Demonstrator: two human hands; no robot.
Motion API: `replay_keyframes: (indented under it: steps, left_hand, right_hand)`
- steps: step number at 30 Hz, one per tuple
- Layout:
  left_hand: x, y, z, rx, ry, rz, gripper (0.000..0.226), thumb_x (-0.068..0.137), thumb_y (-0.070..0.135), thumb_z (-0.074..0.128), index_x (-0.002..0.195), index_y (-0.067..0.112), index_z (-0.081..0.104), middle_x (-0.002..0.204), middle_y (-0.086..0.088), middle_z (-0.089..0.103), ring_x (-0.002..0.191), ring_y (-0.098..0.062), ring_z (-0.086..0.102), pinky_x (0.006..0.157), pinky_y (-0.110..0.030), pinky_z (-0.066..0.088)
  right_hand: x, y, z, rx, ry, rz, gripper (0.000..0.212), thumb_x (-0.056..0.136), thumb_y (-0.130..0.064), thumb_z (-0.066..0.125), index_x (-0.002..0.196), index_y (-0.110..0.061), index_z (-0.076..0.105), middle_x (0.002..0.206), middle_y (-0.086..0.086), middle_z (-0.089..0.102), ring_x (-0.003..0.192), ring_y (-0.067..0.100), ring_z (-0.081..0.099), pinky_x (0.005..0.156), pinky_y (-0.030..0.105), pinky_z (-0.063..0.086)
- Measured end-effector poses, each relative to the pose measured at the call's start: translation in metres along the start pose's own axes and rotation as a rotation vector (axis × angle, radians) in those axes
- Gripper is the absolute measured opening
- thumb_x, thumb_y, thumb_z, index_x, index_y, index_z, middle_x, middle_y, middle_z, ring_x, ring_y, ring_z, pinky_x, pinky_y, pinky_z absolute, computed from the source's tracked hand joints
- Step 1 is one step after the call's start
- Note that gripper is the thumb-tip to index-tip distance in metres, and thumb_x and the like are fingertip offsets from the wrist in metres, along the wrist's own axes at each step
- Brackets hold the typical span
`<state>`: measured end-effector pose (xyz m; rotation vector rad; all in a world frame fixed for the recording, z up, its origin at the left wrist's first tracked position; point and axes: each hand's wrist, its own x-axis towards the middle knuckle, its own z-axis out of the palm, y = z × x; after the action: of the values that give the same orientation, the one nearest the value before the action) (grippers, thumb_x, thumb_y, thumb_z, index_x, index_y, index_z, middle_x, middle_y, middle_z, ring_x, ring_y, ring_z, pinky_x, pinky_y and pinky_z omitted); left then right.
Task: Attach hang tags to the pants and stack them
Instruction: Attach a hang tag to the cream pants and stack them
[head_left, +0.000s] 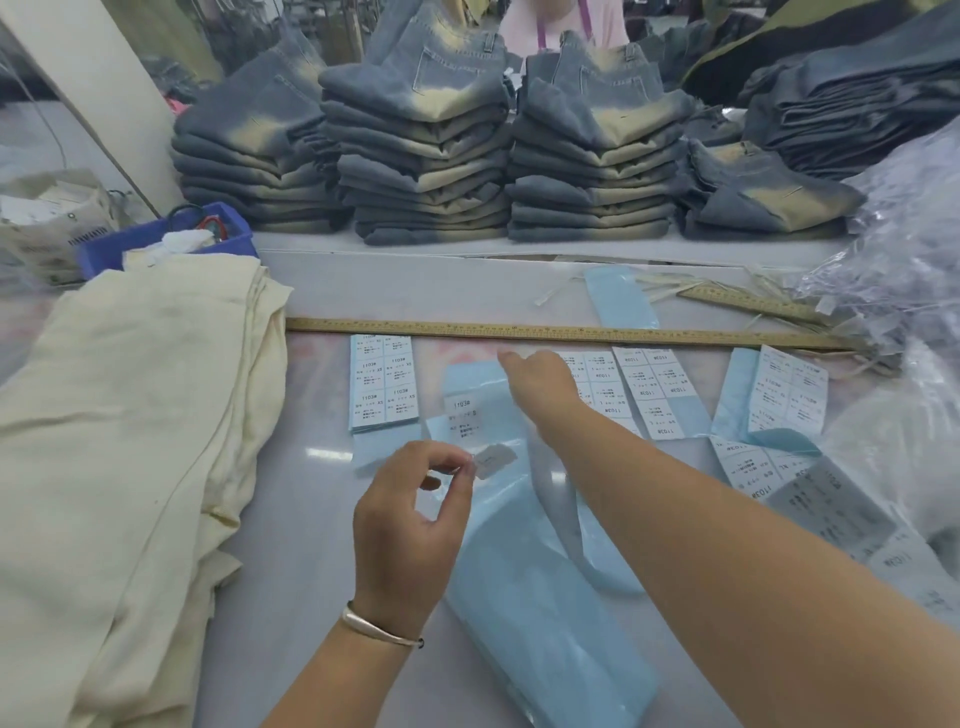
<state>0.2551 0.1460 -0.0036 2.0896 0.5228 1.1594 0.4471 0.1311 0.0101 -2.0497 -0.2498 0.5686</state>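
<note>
My left hand (410, 525) is raised over the table's middle and pinches a small peeled white sticker (493, 460) between thumb and fingertips. My right hand (540, 382) reaches forward over a blue backing sheet (483, 387), forefinger pointing toward the wooden ruler (519, 330); what its other fingers do is hidden. Sheets of printed size labels lie in a row: one at the left (384, 382), others at the right (657, 389). Cream pants (130, 415) lie piled at the left. Stacks of folded blue-and-tan jeans (426, 156) stand at the back.
A long blue backing strip (545, 623) runs toward me under my right arm. A blue bin (104, 249) and a white bag (47, 218) stand at back left. Clear plastic bags (909, 249) heap at the right. A second ruler (753, 304) lies among paper strips.
</note>
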Motion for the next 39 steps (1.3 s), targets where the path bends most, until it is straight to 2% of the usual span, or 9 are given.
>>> replay_keyframes:
  steps: [3, 8, 14, 17, 21, 24, 27, 34, 39]
  left_hand:
    - [-0.004, 0.031, 0.003, -0.071, -0.051, -0.056, 0.007, 0.080, 0.014, 0.067, 0.080, 0.021, 0.065, 0.080, 0.017, 0.066, 0.074, -0.003, 0.061, 0.066, -0.014, 0.050]
    - [-0.029, 0.096, 0.015, -0.170, -0.151, -0.075, 0.013, 0.079, 0.018, 0.067, 0.081, 0.030, 0.061, 0.085, 0.017, 0.066, 0.073, -0.007, 0.062, 0.066, -0.009, 0.047]
    - [-0.100, 0.158, 0.044, -0.134, -0.334, -0.086, 0.021, 0.079, 0.012, 0.070, 0.078, 0.031, 0.061, 0.084, 0.019, 0.066, 0.074, -0.005, 0.060, 0.065, -0.017, 0.048]
    - [-0.125, 0.178, 0.053, -0.112, -0.387, -0.105, 0.023, 0.079, 0.016, 0.073, 0.077, 0.035, 0.061, 0.082, 0.021, 0.066, 0.072, -0.007, 0.059, 0.061, -0.010, 0.044]
    - [-0.144, 0.204, 0.053, -0.055, -0.384, -0.021, 0.025, 0.073, 0.017, 0.070, 0.083, 0.038, 0.059, 0.081, 0.022, 0.064, 0.068, -0.001, 0.058, 0.065, -0.002, 0.041]
    - [-0.151, 0.216, 0.047, -0.005, -0.366, 0.016, 0.029, 0.069, 0.016, 0.069, 0.084, 0.039, 0.057, 0.082, 0.022, 0.062, 0.067, 0.002, 0.057, 0.062, 0.000, 0.039]
    - [-0.159, 0.221, 0.043, 0.034, -0.348, 0.018, 0.030, 0.068, 0.015, 0.068, 0.083, 0.038, 0.057, 0.082, 0.021, 0.062, 0.065, 0.002, 0.056, 0.064, 0.000, 0.040]
    - [-0.171, 0.231, 0.041, 0.083, -0.327, 0.000, 0.031, 0.066, 0.014, 0.069, 0.082, 0.039, 0.058, 0.079, 0.020, 0.060, 0.064, 0.002, 0.055, 0.066, 0.002, 0.038]
    - [-0.172, 0.239, 0.041, 0.075, -0.297, -0.004, 0.021, 0.071, 0.025, 0.067, 0.083, 0.039, 0.057, 0.081, 0.021, 0.061, 0.065, 0.002, 0.056, 0.066, 0.001, 0.039]
  right_hand:
    - [-0.042, 0.000, -0.030, -0.088, 0.052, -0.223, 0.039, 0.096, -0.033, 0.054, 0.128, -0.010, 0.055, 0.130, 0.007, 0.055, 0.114, 0.024, 0.054, 0.089, 0.029, 0.040]
    - [-0.143, 0.045, -0.113, 0.271, 0.161, -0.403, 0.014, 0.083, -0.016, 0.053, 0.081, -0.018, 0.067, 0.072, 0.000, 0.068, 0.067, 0.019, 0.065, 0.072, 0.045, 0.056]
    - [-0.195, 0.142, -0.208, -0.071, 0.569, -0.539, 0.010, 0.081, -0.005, 0.066, 0.083, -0.012, 0.073, 0.067, -0.002, 0.067, 0.060, 0.014, 0.060, 0.058, 0.029, 0.049]
    - [-0.184, 0.176, -0.255, -0.176, 0.763, -0.443, 0.006, 0.080, -0.006, 0.070, 0.080, -0.011, 0.071, 0.067, 0.000, 0.065, 0.059, 0.017, 0.057, 0.057, 0.025, 0.044]
    - [-0.148, 0.206, -0.297, -0.093, 0.527, -0.089, 0.010, 0.081, -0.015, 0.074, 0.091, -0.013, 0.072, 0.088, 0.001, 0.070, 0.079, 0.017, 0.061, 0.068, 0.025, 0.044]
    - [-0.130, 0.212, -0.300, -0.047, 0.321, -0.014, 0.021, 0.081, -0.022, 0.077, 0.100, -0.013, 0.074, 0.097, 0.000, 0.072, 0.082, 0.021, 0.066, 0.083, 0.040, 0.054]
    - [-0.122, 0.214, -0.298, -0.086, 0.233, -0.014, 0.003, 0.083, -0.023, 0.076, 0.083, -0.021, 0.075, 0.086, -0.004, 0.073, 0.071, 0.015, 0.062, 0.080, 0.043, 0.056]
    - [-0.126, 0.210, -0.314, -0.340, 0.287, -0.063, 0.016, 0.088, -0.029, 0.069, 0.080, -0.017, 0.076, 0.084, 0.001, 0.072, 0.079, 0.022, 0.064, 0.071, 0.037, 0.051]
    - [-0.150, 0.178, -0.339, -0.424, 0.487, -0.317, 0.015, 0.092, -0.021, 0.064, 0.088, -0.010, 0.072, 0.092, 0.002, 0.065, 0.082, 0.020, 0.058, 0.069, 0.030, 0.041]
